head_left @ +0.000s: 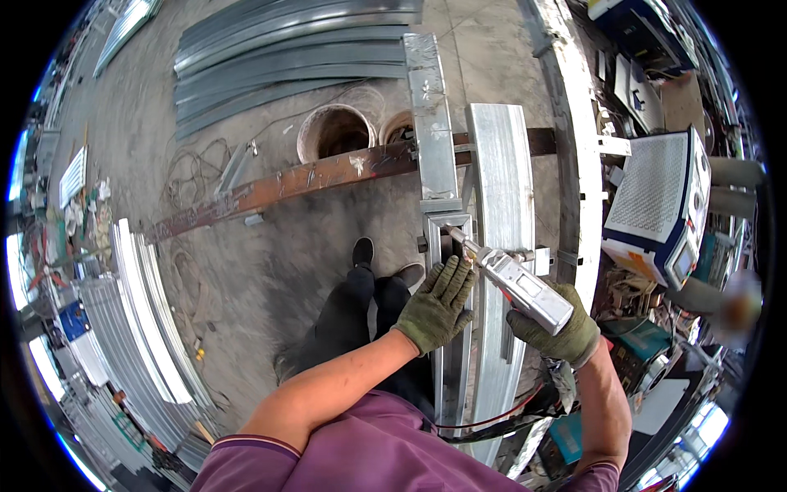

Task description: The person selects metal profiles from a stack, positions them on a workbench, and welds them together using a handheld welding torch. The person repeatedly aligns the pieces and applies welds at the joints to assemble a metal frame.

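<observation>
My right hand point(566, 334), in a green work glove, is closed around a silver, boxy handheld welding gun point(531, 291). The gun's narrow nozzle points up and left, to the corner where a galvanised channel point(452, 377) meets a rectangular steel piece point(434, 139). I cannot tell whether the tip touches the metal. My left hand point(436, 305), gloved alike, lies palm down with fingers stretched out along the channel, just below the nozzle, and holds nothing. A wide galvanised profile point(502, 180) runs alongside on the right, partly beneath the gun.
A rusty steel beam point(287, 182) crosses beneath the workpieces. Beyond it stand a bucket point(334, 134) and stacked grey profiles point(287, 49). To the right are a long steel rail point(578, 164) and a white-and-blue machine point(656, 205). A red cable point(492, 420) trails near my right forearm.
</observation>
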Tool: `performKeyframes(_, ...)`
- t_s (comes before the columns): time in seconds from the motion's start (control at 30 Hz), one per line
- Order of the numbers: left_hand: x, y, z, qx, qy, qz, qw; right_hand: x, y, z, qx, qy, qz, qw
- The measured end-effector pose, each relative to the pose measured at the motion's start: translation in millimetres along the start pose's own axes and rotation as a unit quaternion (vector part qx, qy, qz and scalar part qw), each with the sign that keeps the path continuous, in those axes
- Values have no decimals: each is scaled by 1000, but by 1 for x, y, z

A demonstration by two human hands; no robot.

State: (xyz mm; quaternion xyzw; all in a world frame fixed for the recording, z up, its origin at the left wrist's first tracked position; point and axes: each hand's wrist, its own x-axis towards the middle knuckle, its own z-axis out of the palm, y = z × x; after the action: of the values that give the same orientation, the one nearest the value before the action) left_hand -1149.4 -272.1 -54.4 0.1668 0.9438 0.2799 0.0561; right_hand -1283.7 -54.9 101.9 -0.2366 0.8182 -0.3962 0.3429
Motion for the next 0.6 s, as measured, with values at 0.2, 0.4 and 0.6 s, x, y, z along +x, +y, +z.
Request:
performKeyframes(0.2, -4, -3, 7, -51, -2, -11, 999, 17, 21, 5, -54, -27, -53, 997)
performKeyframes(0.4, -3, -3, 4, -48, 0, -13, 999, 26, 17, 8, -42, -9, -64, 997)
performKeyframes(0.6, -3, -4, 7, -54, 0, -11, 998, 27, 25, 8, -86, -25, -85, 992)
